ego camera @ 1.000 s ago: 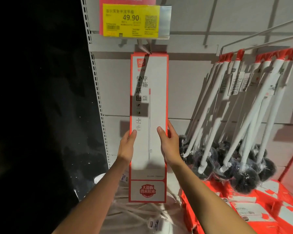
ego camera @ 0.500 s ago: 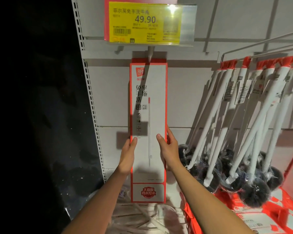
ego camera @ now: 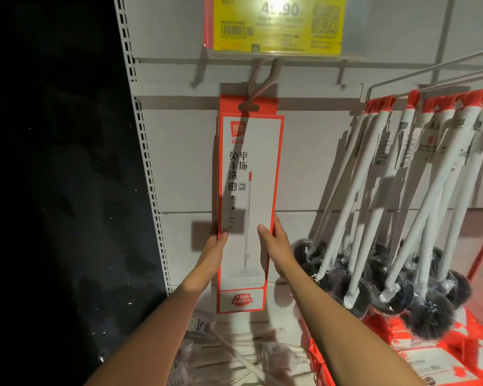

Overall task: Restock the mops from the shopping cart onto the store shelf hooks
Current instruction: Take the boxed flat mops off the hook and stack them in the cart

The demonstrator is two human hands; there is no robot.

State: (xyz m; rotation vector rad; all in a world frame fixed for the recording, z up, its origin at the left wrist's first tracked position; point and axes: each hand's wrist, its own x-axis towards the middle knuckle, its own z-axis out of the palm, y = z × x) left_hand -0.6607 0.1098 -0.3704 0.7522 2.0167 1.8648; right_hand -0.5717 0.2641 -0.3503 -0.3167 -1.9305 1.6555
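Note:
A tall white and red boxed mop point(ego camera: 248, 207) hangs upright against the white shelf back panel, its red hang tab threaded on the metal hook point(ego camera: 258, 82) under the yellow price tag. My left hand point(ego camera: 214, 254) holds the box's left edge, thumb on the front. My right hand point(ego camera: 276, 246) grips the right edge at about the same height, thumb on the front and fingers behind. The shopping cart is out of view.
The yellow price tag point(ego camera: 276, 23) sits above the hook. To the right, several white-handled brushes with black heads point(ego camera: 402, 218) hang from long hooks. Red packages point(ego camera: 430, 355) are stacked at lower right. Wrapped white items point(ego camera: 234, 355) lie on the shelf below. Darkness fills the left.
The box has slid lower against the hook, so its red hang tab now shows threaded on the hook. Both hands kept their hold on its edges. The view moved closer.

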